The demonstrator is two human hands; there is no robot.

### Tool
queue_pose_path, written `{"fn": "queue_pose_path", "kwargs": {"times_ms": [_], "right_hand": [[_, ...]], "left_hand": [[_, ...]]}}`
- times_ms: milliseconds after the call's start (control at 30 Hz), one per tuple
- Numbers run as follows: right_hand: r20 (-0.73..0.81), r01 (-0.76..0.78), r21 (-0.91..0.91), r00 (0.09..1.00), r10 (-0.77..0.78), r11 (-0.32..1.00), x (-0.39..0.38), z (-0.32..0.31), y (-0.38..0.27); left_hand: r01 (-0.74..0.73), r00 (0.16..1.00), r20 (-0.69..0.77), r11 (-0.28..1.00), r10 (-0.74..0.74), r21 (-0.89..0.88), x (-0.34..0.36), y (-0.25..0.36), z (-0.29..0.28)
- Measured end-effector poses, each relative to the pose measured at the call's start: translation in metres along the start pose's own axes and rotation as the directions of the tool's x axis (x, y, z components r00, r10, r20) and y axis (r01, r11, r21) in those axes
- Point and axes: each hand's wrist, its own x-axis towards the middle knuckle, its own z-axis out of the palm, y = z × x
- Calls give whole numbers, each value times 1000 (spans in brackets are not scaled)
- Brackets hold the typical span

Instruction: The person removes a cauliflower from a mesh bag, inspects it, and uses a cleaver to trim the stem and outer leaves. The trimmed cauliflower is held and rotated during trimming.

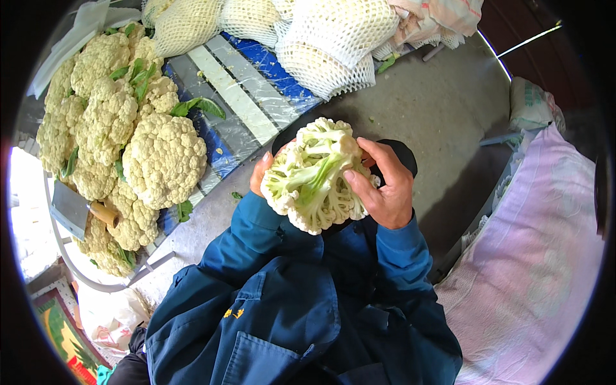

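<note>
I hold a cauliflower [314, 176] over my lap, its pale green branching stalks turned up toward me. My left hand [260, 174] grips its left side, mostly hidden behind it. My right hand [388, 186] grips its right side, thumb on the stalks and fingers round the edge. On the table to my left is a heap of cream cauliflowers [163, 157] with some green leaves. A cleaver [69, 206] with a wooden handle lies on the heap at its near left side.
The striped, plastic-covered table [234, 102] bears white netted bundles [327, 35] along its far side. A pink cloth-covered thing [520, 256] stands at my right, with a sack [532, 102] beyond it. Grey floor [443, 90] shows ahead. White bags [112, 311] sit at the lower left.
</note>
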Motion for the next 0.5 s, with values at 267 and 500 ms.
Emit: {"fn": "queue_pose_path", "kwargs": {"times_ms": [267,500], "right_hand": [[-6,23,18,1000,-23,1000,2,5,1],[34,-65,39,997,64,997,2,2,-4]], "left_hand": [[134,990,-12,958,-142,-255,-1,-3,-8],[-6,1000,15,1000,6,-25,-2,-2,4]]}}
